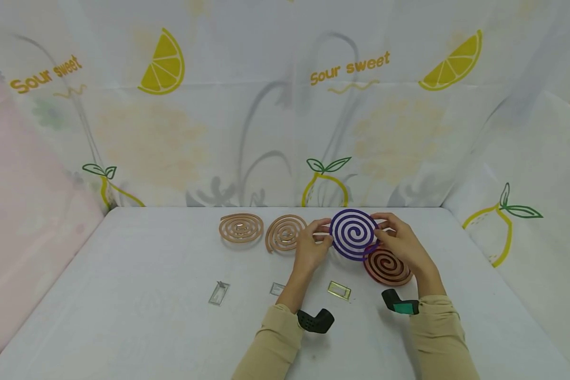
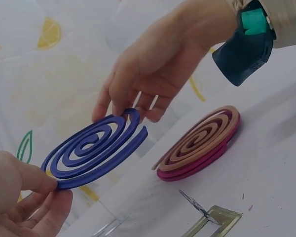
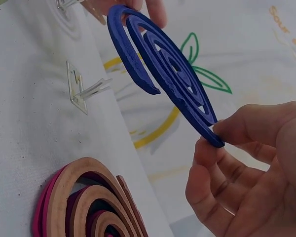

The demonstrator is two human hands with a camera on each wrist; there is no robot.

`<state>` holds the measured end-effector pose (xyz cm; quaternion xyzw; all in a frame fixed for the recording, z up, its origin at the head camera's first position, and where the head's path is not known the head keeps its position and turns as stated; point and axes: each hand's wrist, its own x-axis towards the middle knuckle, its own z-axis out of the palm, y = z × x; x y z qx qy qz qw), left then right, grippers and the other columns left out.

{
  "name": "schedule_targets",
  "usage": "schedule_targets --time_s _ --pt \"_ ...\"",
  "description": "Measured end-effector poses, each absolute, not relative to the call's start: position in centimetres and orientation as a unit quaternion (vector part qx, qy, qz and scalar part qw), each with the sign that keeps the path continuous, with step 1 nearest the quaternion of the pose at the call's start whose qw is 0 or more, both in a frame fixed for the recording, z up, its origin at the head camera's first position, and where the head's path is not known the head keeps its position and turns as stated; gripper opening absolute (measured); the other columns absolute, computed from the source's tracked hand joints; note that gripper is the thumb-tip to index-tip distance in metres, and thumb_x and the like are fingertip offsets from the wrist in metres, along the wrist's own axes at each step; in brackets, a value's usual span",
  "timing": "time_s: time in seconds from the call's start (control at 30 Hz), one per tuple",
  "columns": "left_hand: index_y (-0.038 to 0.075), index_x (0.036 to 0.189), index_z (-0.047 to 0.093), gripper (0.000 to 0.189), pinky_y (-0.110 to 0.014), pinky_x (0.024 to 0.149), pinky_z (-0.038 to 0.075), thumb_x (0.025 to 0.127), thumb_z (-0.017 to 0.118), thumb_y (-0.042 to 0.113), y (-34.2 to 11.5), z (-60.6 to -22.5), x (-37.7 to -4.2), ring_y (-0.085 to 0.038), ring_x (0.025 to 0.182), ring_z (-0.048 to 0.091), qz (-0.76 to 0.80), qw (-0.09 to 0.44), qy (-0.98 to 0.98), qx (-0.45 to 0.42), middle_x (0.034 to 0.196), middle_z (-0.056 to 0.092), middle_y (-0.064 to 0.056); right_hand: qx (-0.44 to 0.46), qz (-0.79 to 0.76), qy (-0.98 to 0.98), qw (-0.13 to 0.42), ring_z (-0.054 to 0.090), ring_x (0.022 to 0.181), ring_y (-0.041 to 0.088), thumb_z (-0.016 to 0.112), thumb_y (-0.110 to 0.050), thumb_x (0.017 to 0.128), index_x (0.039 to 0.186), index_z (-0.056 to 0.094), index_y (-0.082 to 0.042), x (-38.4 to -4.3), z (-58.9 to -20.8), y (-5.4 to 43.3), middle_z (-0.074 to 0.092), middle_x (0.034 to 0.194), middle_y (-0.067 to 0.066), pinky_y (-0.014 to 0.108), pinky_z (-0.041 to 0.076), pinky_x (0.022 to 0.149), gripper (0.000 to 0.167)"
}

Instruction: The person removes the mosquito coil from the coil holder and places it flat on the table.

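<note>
A blue spiral mosquito coil (image 1: 354, 234) is held up off the table between both hands. The left hand (image 1: 312, 247) pinches its left edge between thumb and fingers. On the opposite edge the right hand (image 1: 401, 244) pinches it the same way, as the right wrist view shows with the thumb on top of the rim. Below the right hand lies a stack of coils (image 2: 202, 140), tan on top and magenta beneath. Partly behind the left hand, a tan coil (image 1: 285, 232) sits raised on a small metal stand.
Another tan coil (image 1: 240, 228) stands raised farther left. Along the front lie small metal coil stands: a silver one (image 1: 219, 293), a second silver one (image 1: 276, 289) beside the left forearm, and a gold one (image 1: 339, 290). A printed cloth (image 1: 266, 121) hangs behind the white table (image 1: 138, 295).
</note>
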<state>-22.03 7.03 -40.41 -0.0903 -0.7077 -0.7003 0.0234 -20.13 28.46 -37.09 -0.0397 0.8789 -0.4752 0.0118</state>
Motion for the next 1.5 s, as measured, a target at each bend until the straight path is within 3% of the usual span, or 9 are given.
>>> schedule_targets --time_s 0.47,1.13,1.5 --pt "0.007 0.126 0.059 0.048 -0.024 0.072 0.055 0.079 0.061 -0.004 7.3 -40.8 -21.7 -0.026 0.088 0.069 -0.671 0.002 -0.737 -0.080 0.101 0.067 -0.016 -0.035 -0.460 0.887 0.006 0.059 0.087 0.016 0.048 -0.013 0.097 0.137 0.043 -0.009 -20.0 -37.1 28.8 0.051 0.112 0.021 0.026 0.053 0.072 0.040" --pt "0.006 0.124 0.059 0.046 -0.023 0.068 0.055 0.079 0.062 -0.005 8.1 -41.3 -21.3 -0.026 0.088 0.069 -0.660 -0.015 -0.743 -0.109 0.101 0.066 -0.016 -0.026 -0.416 0.909 0.008 0.059 0.090 0.025 0.048 -0.012 0.097 0.134 0.044 -0.004 -19.7 -37.0 29.5 0.053 0.115 0.024 0.028 0.050 0.070 0.038" --pt "0.004 0.128 0.056 0.050 -0.017 0.069 0.052 0.079 0.064 -0.004 8.9 -41.6 -20.8 -0.017 0.089 0.068 -0.631 -0.021 -0.765 -0.124 0.104 0.064 -0.013 -0.032 -0.377 0.926 0.007 0.060 0.091 0.029 0.047 -0.009 0.095 0.128 0.047 0.001 -19.6 -37.2 30.0 0.056 0.114 0.028 0.027 0.049 0.068 0.034"
